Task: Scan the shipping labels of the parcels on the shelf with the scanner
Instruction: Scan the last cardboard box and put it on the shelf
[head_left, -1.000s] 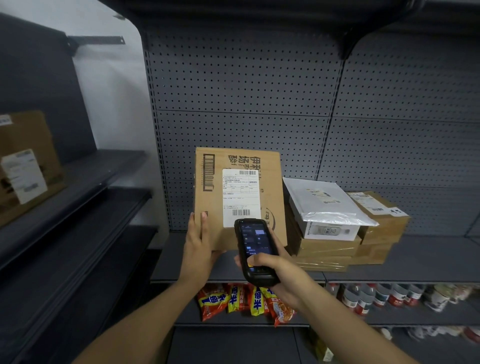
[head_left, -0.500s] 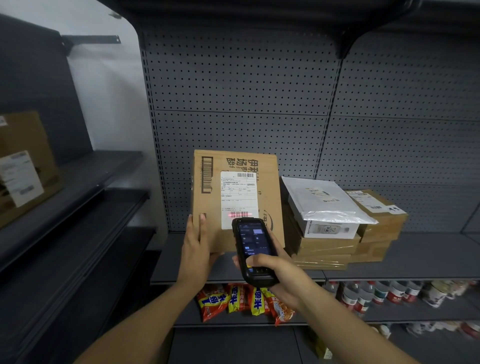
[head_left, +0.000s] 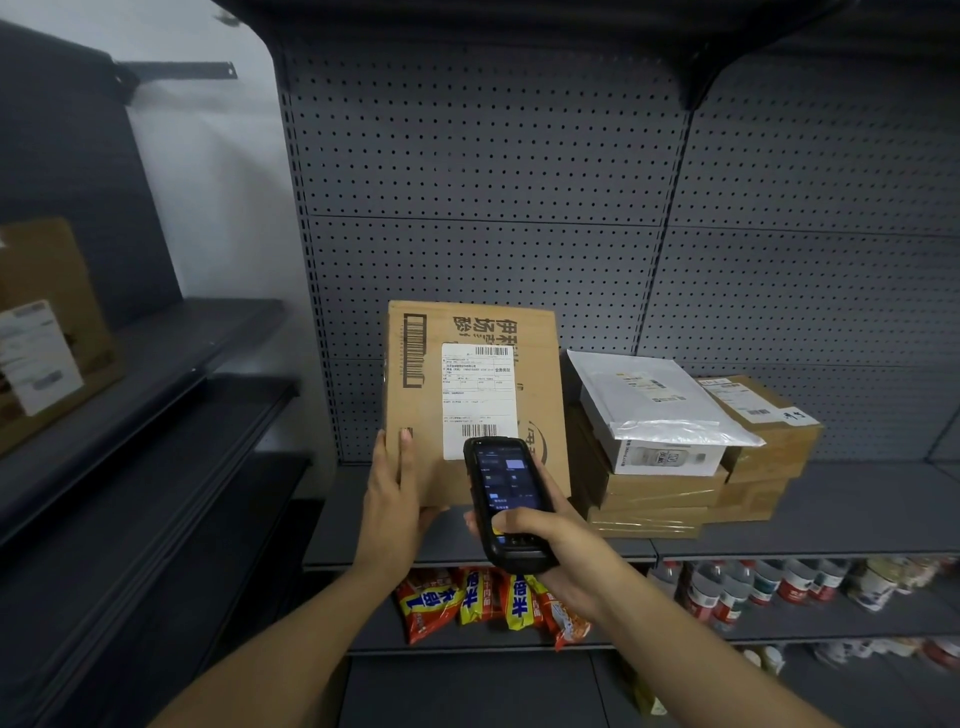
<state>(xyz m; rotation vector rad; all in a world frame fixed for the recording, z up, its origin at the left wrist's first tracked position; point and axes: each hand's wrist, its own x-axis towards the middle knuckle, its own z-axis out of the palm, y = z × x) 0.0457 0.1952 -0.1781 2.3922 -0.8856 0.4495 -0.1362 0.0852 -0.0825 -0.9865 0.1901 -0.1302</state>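
- Two bare hands work at the grey shelf (head_left: 831, 525) in front of us, one on a parcel and one on the scanner.
- Our left hand (head_left: 392, 499) holds the tall cardboard box (head_left: 535, 374) upright at its lower left corner, fingers straight up its front face and the thumb tucked beneath the bottom edge.
- That box stands at the left of the shelf, its printed text upside down, with the white shipping label (head_left: 479, 395) facing us; barcodes sit at the label's top and bottom.
- Our right hand (head_left: 550, 540) is wrapped around the black handheld scanner (head_left: 506, 501), thumb lying across the lower part of its lit screen.
- The scanner's top end sits just below the label's lower barcode, overlapping the box's front in our view.
- Just right of the box we see a stack of flat cartons (head_left: 654, 499), topped by a white boxed parcel in a plastic bag (head_left: 654, 410) with its own label.
- Beside that, a small brown box (head_left: 769, 431) with a label rests on another carton.
- On the lower shelf we see bright snack packets (head_left: 483, 603) and rows of bottles (head_left: 753, 587).
- At far left, a blurred labelled carton (head_left: 47, 332) sits on a side shelf.
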